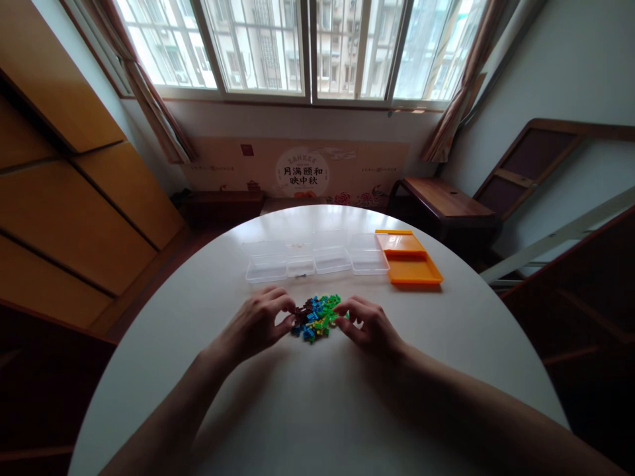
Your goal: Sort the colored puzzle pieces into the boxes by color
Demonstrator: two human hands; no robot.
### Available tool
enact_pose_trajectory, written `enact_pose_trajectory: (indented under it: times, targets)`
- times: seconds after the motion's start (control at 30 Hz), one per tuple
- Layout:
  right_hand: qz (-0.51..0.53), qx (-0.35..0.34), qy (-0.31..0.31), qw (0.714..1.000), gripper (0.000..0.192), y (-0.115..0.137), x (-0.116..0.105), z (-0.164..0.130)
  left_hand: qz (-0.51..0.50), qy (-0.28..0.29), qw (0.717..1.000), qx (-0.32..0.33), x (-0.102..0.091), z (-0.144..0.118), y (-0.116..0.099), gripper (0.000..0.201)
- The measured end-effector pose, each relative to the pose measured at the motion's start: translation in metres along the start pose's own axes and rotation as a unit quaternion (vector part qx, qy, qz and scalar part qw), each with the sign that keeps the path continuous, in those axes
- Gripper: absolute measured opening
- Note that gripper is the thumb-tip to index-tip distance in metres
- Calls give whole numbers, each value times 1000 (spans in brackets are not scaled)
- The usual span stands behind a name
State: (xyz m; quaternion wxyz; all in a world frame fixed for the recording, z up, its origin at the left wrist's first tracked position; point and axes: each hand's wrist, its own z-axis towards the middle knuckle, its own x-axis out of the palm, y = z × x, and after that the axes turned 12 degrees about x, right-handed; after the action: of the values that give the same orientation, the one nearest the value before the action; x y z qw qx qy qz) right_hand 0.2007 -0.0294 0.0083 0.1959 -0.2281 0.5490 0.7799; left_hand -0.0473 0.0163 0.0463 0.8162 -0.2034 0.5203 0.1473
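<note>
Item 1: pile of small bricks [316, 318], mixed blue, green, yellow, brown; sits centre of the round white surface [307, 403], near me, kept bunched so nothing strays.

Item 2: my left hand [258, 324], on the left edge of the pile, fingers curled, thumb and forefinger pinched narrow at the brown pcs; can't tell if a brick is actually gripped.

Item 3: my right hand [368, 325], on the right edge, fingertips at the green pcs, also curled narrow; grip unclear. Both hands bracket the pile.

Item 4: row of clear trays [317, 260], far side of the pile, open side up, within reach.

Item 5: orange tray [409, 264], right end of that row, w/ its lid hinged back.
</note>
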Motion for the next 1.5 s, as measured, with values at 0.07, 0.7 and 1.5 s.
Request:
enact_pose_trajectory:
  times: [0.07, 0.7, 1.5]
  targets:
    - [29, 14, 16, 999, 14, 6, 2, -1, 13, -46, 997, 59, 4, 6, -13, 7]
    - [-2, -66, -46, 997, 16, -1, 13, -8, 143, -137, 968, 156, 29, 10, -41, 8]
    - [-134, -259, -52, 955, 27, -8, -4, -8, 54, -151, 978, 133, 38, 13, -37, 6]
